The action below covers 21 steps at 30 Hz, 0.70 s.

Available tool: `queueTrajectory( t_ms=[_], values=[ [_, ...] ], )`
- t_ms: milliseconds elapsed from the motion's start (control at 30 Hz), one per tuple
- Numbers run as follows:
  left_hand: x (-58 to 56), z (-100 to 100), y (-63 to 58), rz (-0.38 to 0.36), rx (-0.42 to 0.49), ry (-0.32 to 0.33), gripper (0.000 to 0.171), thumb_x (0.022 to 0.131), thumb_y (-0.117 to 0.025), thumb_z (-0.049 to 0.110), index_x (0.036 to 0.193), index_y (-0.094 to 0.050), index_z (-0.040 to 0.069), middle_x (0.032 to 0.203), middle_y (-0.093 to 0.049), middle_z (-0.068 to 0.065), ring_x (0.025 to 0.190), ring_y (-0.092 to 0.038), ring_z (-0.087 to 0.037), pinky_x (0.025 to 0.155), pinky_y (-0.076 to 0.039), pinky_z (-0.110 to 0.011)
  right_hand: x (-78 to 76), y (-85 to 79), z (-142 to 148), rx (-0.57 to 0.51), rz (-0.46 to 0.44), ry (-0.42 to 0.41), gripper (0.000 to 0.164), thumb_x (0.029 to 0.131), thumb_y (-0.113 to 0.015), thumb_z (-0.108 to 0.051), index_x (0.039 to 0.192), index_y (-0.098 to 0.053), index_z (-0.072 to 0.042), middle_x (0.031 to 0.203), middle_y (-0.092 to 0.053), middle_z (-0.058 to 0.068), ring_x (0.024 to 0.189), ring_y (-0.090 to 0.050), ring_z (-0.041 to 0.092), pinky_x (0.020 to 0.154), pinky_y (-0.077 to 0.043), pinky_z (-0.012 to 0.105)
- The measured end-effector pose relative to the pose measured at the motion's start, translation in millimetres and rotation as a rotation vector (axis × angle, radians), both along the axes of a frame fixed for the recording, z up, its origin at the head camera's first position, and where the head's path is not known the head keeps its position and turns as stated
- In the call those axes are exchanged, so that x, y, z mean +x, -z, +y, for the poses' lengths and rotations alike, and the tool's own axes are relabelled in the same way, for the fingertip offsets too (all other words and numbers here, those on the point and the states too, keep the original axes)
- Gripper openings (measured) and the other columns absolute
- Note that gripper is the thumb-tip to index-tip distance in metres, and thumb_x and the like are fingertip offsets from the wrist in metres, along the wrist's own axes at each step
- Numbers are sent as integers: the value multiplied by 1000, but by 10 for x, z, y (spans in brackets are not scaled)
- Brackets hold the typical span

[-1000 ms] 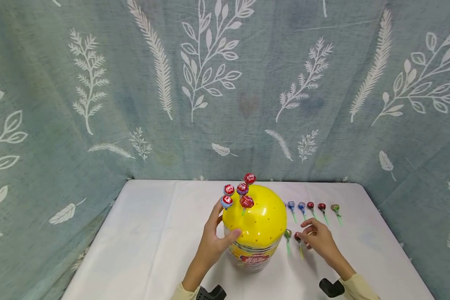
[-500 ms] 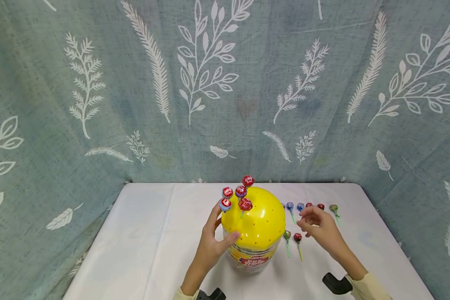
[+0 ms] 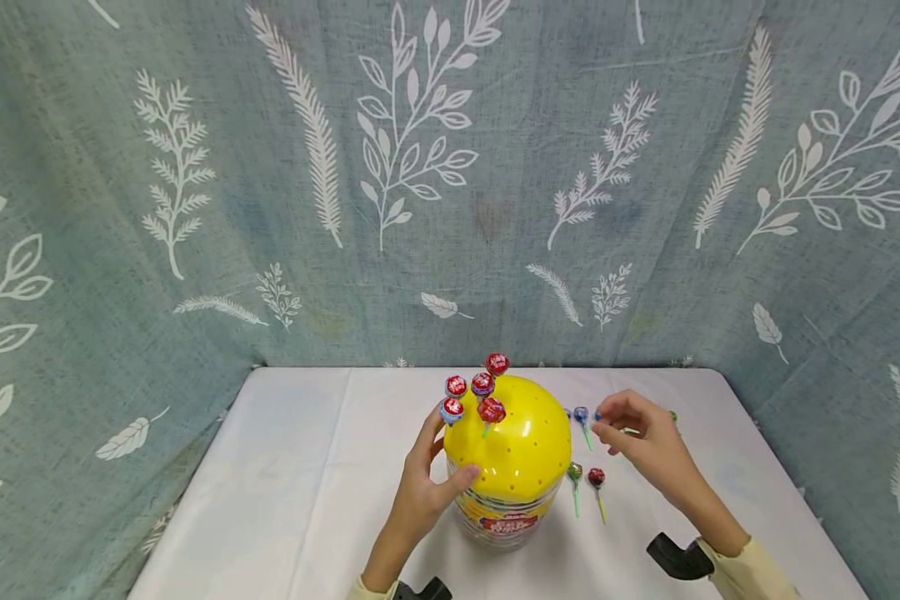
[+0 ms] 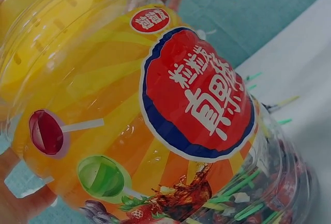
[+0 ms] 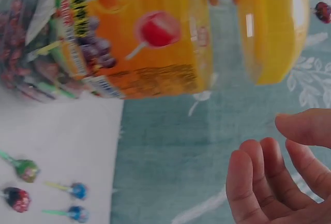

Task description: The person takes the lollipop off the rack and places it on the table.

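Two hands show. My right hand point(image 3: 648, 437) has its thumb and fingers apart in the wrist view, nothing between them. Past its tips shows a blue pop point(image 3: 598, 416); contact I can't tell, its stick hidden. Just left, another blue pop point(image 3: 581, 414) points its stick nearward. Farther left, my left hand point(image 3: 422, 487) clasps the jar point(image 3: 508, 523); the right is nearer both pops.

The head view is bright, with white shine on the yellow lid point(image 3: 521, 446). The wrist views are darker, and the right one looks blurry.
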<state>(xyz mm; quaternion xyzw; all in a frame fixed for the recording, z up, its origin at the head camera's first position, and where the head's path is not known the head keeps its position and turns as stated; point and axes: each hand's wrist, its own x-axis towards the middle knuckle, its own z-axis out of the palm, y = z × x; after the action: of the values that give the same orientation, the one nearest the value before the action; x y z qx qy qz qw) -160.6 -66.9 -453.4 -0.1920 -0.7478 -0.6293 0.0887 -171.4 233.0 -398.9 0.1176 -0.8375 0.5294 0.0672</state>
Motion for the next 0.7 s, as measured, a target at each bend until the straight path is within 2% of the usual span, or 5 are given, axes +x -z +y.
queueTrajectory(
  t_ms=[233, 433, 700],
  values=[
    [4, -9, -1, 12, 6, 2, 73, 84, -67, 32, 147, -30, 30, 147, -37, 6, 134, -33, -20, 102, -35, -54, -16, -179, -66, -2, 72, -15, 19, 86, -69, -9, 101, -59, -5, 90, -63, 8, 69, -60, 19, 58, -55, 31],
    [9, -12, -4, 12, 5, -1, 73, 84, -67, 31, 147, -29, 31, 147, -37, 7, 134, -33, -20, 101, -36, -55, -57, -328, -146, -6, 90, -27, 18, 86, -69, -12, 100, -59, -6, 90, -63, 7, 73, -61, 21, 60, -55, 32],
    [0, -7, -7, 22, 3, -23, 76, 81, -69, 32, 146, -31, 31, 145, -39, 8, 132, -35, -19, 99, -37, -54, -133, -514, -291, -63, 131, -111, 16, 86, -68, -9, 99, -60, -4, 91, -63, 9, 79, -62, 20, 65, -56, 31]
  ],
)
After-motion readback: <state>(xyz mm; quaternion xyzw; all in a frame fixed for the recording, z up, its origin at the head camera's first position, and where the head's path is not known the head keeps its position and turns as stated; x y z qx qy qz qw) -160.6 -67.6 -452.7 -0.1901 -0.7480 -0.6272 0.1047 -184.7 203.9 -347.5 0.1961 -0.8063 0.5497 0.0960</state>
